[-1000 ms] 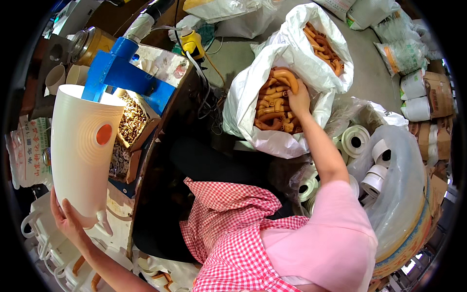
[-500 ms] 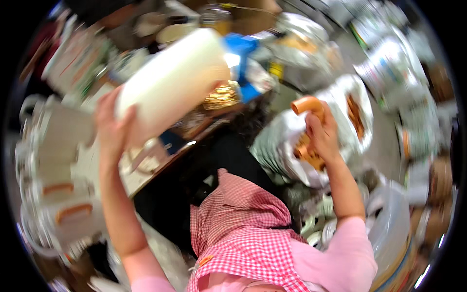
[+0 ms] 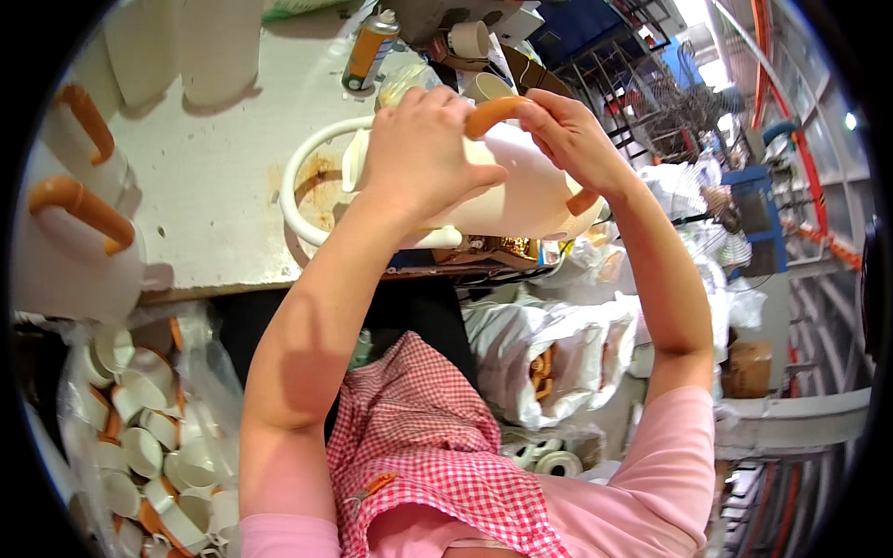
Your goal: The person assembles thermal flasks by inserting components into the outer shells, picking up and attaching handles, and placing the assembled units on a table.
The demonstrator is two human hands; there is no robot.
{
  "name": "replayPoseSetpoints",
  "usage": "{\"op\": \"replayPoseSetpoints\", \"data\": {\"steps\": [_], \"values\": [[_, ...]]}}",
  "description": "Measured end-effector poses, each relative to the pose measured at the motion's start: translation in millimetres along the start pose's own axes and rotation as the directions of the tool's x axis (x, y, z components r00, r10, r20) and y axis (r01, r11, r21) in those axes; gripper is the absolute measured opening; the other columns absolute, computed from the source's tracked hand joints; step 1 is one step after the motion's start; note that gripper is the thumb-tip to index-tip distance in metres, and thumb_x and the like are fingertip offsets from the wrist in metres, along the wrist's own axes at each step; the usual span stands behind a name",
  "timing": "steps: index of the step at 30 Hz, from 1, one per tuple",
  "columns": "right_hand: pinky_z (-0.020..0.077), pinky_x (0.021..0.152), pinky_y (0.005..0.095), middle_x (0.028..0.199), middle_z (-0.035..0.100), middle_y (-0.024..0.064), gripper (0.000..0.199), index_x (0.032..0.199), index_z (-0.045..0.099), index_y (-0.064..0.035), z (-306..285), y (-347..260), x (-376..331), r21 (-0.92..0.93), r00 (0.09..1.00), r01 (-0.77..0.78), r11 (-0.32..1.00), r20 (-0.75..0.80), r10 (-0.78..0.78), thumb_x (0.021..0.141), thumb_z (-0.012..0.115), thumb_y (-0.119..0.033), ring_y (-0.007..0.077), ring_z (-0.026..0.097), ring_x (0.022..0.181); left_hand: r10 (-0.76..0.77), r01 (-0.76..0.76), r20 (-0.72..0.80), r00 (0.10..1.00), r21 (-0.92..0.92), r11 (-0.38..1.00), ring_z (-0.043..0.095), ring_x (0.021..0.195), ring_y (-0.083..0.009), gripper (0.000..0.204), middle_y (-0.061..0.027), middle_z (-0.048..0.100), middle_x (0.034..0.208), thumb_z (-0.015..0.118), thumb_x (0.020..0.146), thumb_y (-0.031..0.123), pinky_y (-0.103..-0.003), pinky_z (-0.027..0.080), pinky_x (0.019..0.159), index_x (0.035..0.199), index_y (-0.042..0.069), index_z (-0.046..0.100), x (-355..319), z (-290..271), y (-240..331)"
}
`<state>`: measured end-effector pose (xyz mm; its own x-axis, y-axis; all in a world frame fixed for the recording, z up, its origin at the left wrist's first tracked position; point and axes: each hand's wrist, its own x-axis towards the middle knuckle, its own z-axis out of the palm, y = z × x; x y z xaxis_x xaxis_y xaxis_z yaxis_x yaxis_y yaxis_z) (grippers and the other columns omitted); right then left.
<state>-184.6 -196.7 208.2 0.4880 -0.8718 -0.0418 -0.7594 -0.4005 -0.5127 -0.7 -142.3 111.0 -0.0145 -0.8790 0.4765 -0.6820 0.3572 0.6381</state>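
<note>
A cream plastic vessel [image 3: 507,191] with a rounded body lies on its side above the table's edge. My left hand [image 3: 409,163] is closed over its left part, thumb stretched along the body. My right hand [image 3: 567,139] grips a curved orange handle [image 3: 493,113] against the vessel's upper side. One end of the handle points toward my left fingers, the other shows below my right wrist. A cream curved tube [image 3: 293,191] loops out to the left of my left hand; whether it joins the vessel is hidden.
Cream vessels with orange handles [image 3: 82,212] stand at the table's left. An orange spray can [image 3: 370,51] stands at the back. Below left, a clear bag holds several cream and orange pieces [image 3: 144,454]. White sacks [image 3: 502,349] with orange parts are at lower right.
My view has turned toward the table. The vessel, held up in my left hand before, is now lower and between both hands. My right hand has brought the orange handle from the sack to the vessel.
</note>
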Motion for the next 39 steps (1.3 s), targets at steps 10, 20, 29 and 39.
{"op": "replayPoseSetpoints", "data": {"steps": [10, 20, 29, 39], "values": [[0.0306, 0.040, 0.0192, 0.060, 0.043, -0.0069, 0.042, 0.096, 0.065, -0.0039, 2, 10, 17, 0.088, 0.991, -0.119, 0.989, 0.075, 0.113, 0.104, 0.051, -0.043, 0.0008, 0.036, 0.046, -0.012, 0.007, -0.086, 0.996, -0.069, 0.998, 0.056, 0.112, -0.0234, 0.058, -0.0049, 0.063, 0.108, 0.080, 0.066, 0.045, -0.039, 0.045, 0.094, 0.109, 0.007, 0.070, -5, 9, -16], [0.0312, 0.042, 0.0187, 0.062, 0.046, -0.0067, 0.041, 0.101, 0.065, -0.0027, 0, 13, 10, 0.094, 0.993, -0.107, 0.990, 0.066, 0.101, 0.104, 0.051, -0.041, 0.0003, 0.038, 0.048, -0.038, 0.036, -0.041, 0.998, -0.054, 0.998, 0.057, 0.113, -0.0220, 0.060, -0.0040, 0.064, 0.111, 0.080, 0.066, 0.046, -0.041, 0.046, 0.094, 0.112, 0.008, 0.071, -4, 12, -14], [0.0307, 0.042, 0.0186, 0.061, 0.046, -0.0069, 0.045, 0.106, 0.067, -0.0022, 9, 1, -1, 0.009, 0.995, -0.091, 0.996, -0.035, 0.092, 0.103, 0.053, -0.045, 0.0006, 0.039, 0.049, -0.035, 0.034, -0.050, 0.998, -0.016, 0.999, 0.057, 0.114, -0.0219, 0.061, -0.0044, 0.064, 0.112, 0.080, 0.067, 0.047, -0.041, 0.048, 0.093, 0.113, 0.008, 0.071, -4, 13, -15], [0.0305, 0.041, 0.0192, 0.058, 0.043, -0.0049, 0.046, 0.097, 0.065, -0.0043, 16, -9, 2, 0.115, 0.985, -0.172, 0.978, 0.017, 0.171, 0.104, 0.049, -0.047, 0.0024, 0.037, 0.045, -0.037, 0.038, 0.010, 0.999, -0.015, 0.999, 0.056, 0.114, -0.0221, 0.053, -0.0051, 0.063, 0.114, 0.076, 0.072, 0.045, -0.042, 0.046, 0.093, 0.111, 0.009, 0.070, -4, 8, -15]]}}
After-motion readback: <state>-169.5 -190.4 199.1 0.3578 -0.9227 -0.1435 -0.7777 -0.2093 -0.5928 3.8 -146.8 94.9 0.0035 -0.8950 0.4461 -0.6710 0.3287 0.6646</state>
